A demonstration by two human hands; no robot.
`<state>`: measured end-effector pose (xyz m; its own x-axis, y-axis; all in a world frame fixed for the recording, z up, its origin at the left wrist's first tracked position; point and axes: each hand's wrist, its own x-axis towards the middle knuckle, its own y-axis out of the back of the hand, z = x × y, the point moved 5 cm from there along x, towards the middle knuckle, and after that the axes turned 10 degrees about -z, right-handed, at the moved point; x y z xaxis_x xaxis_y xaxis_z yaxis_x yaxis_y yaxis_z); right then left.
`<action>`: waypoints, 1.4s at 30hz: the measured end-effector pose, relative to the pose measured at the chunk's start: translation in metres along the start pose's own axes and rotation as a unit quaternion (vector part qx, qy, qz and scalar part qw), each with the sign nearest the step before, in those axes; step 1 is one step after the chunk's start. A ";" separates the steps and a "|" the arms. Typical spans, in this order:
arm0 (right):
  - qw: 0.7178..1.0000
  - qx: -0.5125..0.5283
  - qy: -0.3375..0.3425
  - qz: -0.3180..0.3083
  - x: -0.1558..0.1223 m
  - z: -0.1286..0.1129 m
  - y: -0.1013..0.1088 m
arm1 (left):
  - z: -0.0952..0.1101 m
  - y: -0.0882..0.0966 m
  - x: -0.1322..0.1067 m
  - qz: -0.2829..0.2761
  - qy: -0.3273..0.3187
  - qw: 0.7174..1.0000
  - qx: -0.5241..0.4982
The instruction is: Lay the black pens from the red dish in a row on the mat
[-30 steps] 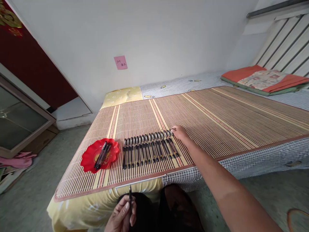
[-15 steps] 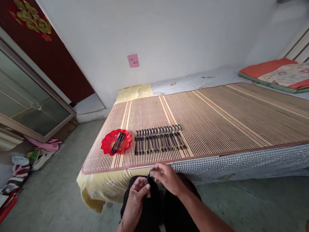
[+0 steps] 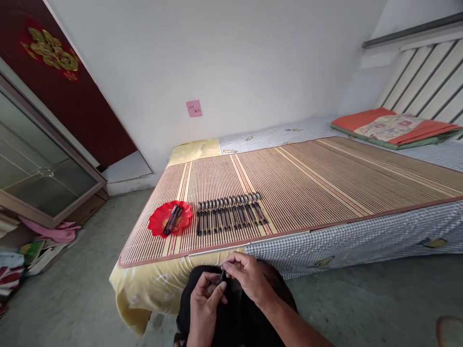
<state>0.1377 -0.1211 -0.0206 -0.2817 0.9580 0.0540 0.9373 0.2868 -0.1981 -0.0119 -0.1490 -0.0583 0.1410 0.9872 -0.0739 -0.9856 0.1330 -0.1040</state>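
Note:
Over my lap, my left hand pinches a slim dark pen between thumb and fingers. The thumb and fingers of my right hand close on its upper end, and most of the pen is hidden by the hands. On the mat beyond lies a row of several black pens, side by side with their clip ends toward the wall. To their left sits a red wavy-rimmed plate with a few more black pens in it.
A striped bamboo mat covers the bed, whose yellow and checked sheet hangs over the front edge. A folded orange quilt lies at the far right. On the wall is a pink note; a glass-panelled door stands left.
The view has tilted up and turned right. My right fingers have closed over the pen's upper end, which showed between the hands before. The row and plate are unchanged.

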 end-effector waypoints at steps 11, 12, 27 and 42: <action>1.000 -0.024 0.004 -0.001 -0.006 -0.002 0.008 | 0.012 -0.019 -0.001 -0.078 0.039 0.996 -0.022; 1.000 -0.027 0.003 0.001 -0.006 -0.001 0.008 | 0.010 -0.018 -0.001 -0.069 0.041 0.997 -0.020; 0.998 -0.003 -0.014 -0.064 -0.009 0.000 0.009 | 0.003 -0.027 -0.004 -0.141 0.106 0.981 -0.077; 0.995 0.053 -0.069 -0.049 -0.011 0.014 0.011 | -0.003 -0.020 -0.002 -0.117 0.081 0.989 -0.035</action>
<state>0.1485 -0.1287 -0.0371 -0.4027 0.9136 -0.0564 0.8794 0.3691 -0.3007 0.0076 -0.1540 -0.0594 0.3823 0.9028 -0.1969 -0.9167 0.3436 -0.2042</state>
